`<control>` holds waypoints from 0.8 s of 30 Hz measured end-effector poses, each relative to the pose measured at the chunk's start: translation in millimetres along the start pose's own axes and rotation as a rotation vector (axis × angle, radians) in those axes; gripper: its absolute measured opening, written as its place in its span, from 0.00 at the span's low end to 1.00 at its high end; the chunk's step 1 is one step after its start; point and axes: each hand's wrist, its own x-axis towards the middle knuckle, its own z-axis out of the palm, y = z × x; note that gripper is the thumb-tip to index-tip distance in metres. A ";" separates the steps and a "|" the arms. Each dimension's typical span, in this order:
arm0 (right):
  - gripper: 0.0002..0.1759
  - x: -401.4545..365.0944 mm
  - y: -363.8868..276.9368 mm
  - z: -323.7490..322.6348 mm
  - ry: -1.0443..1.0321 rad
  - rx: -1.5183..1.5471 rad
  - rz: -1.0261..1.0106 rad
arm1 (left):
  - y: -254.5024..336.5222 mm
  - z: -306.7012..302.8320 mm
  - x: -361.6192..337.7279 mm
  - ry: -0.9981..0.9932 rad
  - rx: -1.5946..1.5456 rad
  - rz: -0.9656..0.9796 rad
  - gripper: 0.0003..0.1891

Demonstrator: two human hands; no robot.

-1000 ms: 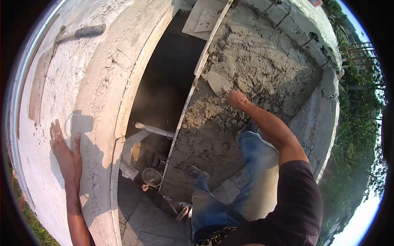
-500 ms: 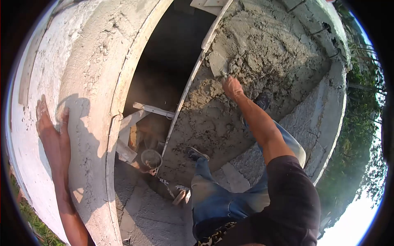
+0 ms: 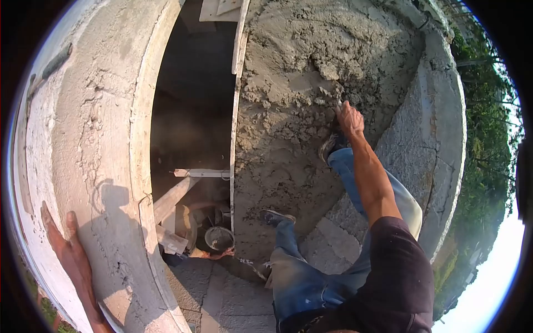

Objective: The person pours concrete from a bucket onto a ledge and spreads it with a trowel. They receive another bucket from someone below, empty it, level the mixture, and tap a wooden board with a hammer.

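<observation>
My right hand [image 3: 351, 120] is closed around the handle of a trowel [image 3: 338, 105], low over the wet mortar [image 3: 288, 89]. The trowel's blade is hard to make out against the lumpy grey mix. My left hand [image 3: 71, 252] lies flat with its fingers stretched out on the pale concrete wall [image 3: 111, 139] at the left. That hand holds nothing. My feet in dark shoes [image 3: 276, 217] stand on the mortar surface.
A dark opening [image 3: 191, 100] runs between the wall and a thin board [image 3: 235, 139] edging the mortar. Below, another person's hand [image 3: 225, 253] is at a bucket [image 3: 219, 238], near a wooden crosspiece [image 3: 202, 173]. A concrete ledge [image 3: 422, 139] and trees [image 3: 488, 133] lie right.
The view has turned. My right hand has drawn the trowel back toward the right, and its blade shows less. The bucket and the other person's hand now show more clearly.
</observation>
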 end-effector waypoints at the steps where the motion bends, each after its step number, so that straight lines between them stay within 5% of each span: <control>1: 0.23 -3.6 -2.4 -2.3 -0.026 0.021 0.004 | 0.7 0.4 0.1 0.001 -0.003 -0.030 0.36; 5: 0.29 -29.2 -40.4 2.6 -0.140 0.508 -0.128 | -1.9 1.5 0.6 0.026 0.023 0.007 0.36; 6: 0.32 -27.3 -42.8 13.1 -0.317 0.511 -0.119 | -2.1 0.9 1.3 0.023 0.013 0.026 0.35; 7: 0.33 -44.4 -67.1 -36.0 -0.684 0.617 0.114 | -2.7 0.1 0.9 0.022 0.002 0.040 0.35; 10: 0.35 -56.5 -51.3 6.0 -0.632 0.709 0.135 | -4.9 -1.4 1.9 -0.006 0.059 0.025 0.34; 12: 0.36 -60.2 -30.1 28.7 -0.203 0.580 0.187 | -8.8 -1.0 2.3 0.010 0.065 0.073 0.34; 18: 0.34 -13.3 3.6 49.0 -0.202 0.490 0.207 | -4.9 -1.5 1.6 0.039 0.085 0.095 0.34; 24: 0.34 7.2 -51.4 22.6 -0.105 0.615 0.283 | -10.7 4.6 5.0 0.067 0.098 0.096 0.35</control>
